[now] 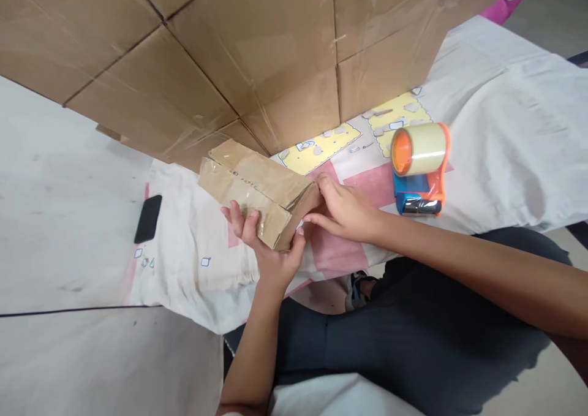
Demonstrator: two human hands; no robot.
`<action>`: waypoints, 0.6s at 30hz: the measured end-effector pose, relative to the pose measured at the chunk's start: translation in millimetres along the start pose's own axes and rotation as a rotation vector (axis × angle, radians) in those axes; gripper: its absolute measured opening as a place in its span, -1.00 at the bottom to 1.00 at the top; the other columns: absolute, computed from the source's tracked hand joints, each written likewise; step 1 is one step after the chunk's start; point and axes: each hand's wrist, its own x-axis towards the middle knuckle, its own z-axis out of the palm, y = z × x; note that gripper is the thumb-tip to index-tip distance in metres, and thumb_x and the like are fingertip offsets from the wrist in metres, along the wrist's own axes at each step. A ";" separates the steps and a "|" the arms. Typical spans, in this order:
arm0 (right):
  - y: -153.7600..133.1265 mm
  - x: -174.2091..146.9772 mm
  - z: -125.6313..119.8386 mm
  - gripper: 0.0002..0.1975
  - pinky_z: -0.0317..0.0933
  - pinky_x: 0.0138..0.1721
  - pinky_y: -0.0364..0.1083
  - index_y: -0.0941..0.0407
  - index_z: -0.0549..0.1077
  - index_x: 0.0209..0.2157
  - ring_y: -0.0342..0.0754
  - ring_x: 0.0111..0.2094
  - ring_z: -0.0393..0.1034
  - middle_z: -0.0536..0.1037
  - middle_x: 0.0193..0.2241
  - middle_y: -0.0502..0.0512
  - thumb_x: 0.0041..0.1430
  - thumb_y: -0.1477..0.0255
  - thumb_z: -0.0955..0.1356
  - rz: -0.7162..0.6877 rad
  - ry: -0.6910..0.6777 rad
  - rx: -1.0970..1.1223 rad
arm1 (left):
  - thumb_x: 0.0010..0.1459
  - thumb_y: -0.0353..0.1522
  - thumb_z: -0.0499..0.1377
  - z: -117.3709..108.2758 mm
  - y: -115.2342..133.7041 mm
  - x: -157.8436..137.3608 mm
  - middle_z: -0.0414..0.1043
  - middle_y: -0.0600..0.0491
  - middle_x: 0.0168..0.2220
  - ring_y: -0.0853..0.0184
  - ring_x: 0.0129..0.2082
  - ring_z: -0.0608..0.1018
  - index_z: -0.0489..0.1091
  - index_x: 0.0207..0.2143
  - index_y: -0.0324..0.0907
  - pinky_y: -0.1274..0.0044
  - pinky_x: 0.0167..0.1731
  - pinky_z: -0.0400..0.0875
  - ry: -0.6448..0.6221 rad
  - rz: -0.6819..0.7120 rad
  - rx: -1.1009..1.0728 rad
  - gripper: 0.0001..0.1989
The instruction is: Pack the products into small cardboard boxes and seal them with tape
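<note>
A small brown cardboard box (257,186), with clear tape over its top seam and dark printing, is tilted in front of me above the cloth. My left hand (271,244) grips its near end, fingers along the side and thumb at the end face. At the right end of the box, my right hand (342,211) has thumb and index finger on the end face and its edge. A small whitish piece shows between the two thumbs, too small to make out. The underside of the box is hidden.
Large taped cartons (285,48) form a wall behind the box. An orange and blue tape dispenser (420,168) with a tape roll stands on the patterned cloth (496,152) at the right. A black phone (148,219) lies at the left.
</note>
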 end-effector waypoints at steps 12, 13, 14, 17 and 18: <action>-4.0 1.5 -8.0 -0.48 0.31 -0.30 0.06 0.15 0.21 0.03 0.17 -0.21 0.46 0.45 -0.08 0.30 0.30 0.03 0.32 0.024 -0.028 0.045 | 0.07 -0.27 0.30 -4.0 -0.9 2.3 -0.20 -0.19 0.45 -0.06 0.49 -0.25 -0.03 0.26 -0.04 -0.10 0.37 -0.36 0.014 0.040 -0.039 -0.21; -4.9 1.9 -9.4 -0.44 0.31 -0.30 0.06 0.16 0.20 0.04 0.17 -0.21 0.46 0.45 -0.07 0.30 0.26 0.02 0.34 0.028 -0.037 0.044 | 0.06 -0.26 0.31 -4.0 -0.8 2.1 -0.20 -0.20 0.45 -0.07 0.49 -0.26 -0.03 0.26 -0.04 -0.10 0.38 -0.34 0.014 0.033 -0.041 -0.20; -5.8 2.3 -10.6 -0.40 0.31 -0.29 0.06 0.16 0.20 0.05 0.18 -0.21 0.46 0.45 -0.07 0.31 0.23 0.00 0.37 0.034 -0.047 0.038 | 0.06 -0.26 0.33 -3.9 -0.7 1.8 -0.20 -0.20 0.45 -0.07 0.49 -0.26 -0.02 0.26 -0.04 -0.10 0.38 -0.32 0.015 0.024 -0.044 -0.20; -8.3 3.5 -11.9 -0.36 0.30 -0.30 0.06 0.16 0.20 0.03 0.20 -0.21 0.46 0.45 -0.08 0.31 0.19 -0.03 0.39 0.060 -0.066 0.001 | 0.06 -0.27 0.35 -2.8 -0.8 1.0 -0.17 -0.20 0.44 -0.06 0.49 -0.23 -0.02 0.25 -0.03 -0.08 0.39 -0.25 0.027 0.010 -0.055 -0.19; -8.7 3.6 -11.4 -0.39 0.29 -0.31 0.05 0.16 0.20 0.01 0.20 -0.21 0.46 0.46 -0.09 0.30 0.21 -0.03 0.37 0.065 -0.067 -0.011 | 0.06 -0.28 0.35 -2.3 -0.9 0.9 -0.17 -0.20 0.44 -0.05 0.49 -0.23 -0.02 0.25 -0.03 -0.08 0.39 -0.23 0.029 0.011 -0.054 -0.20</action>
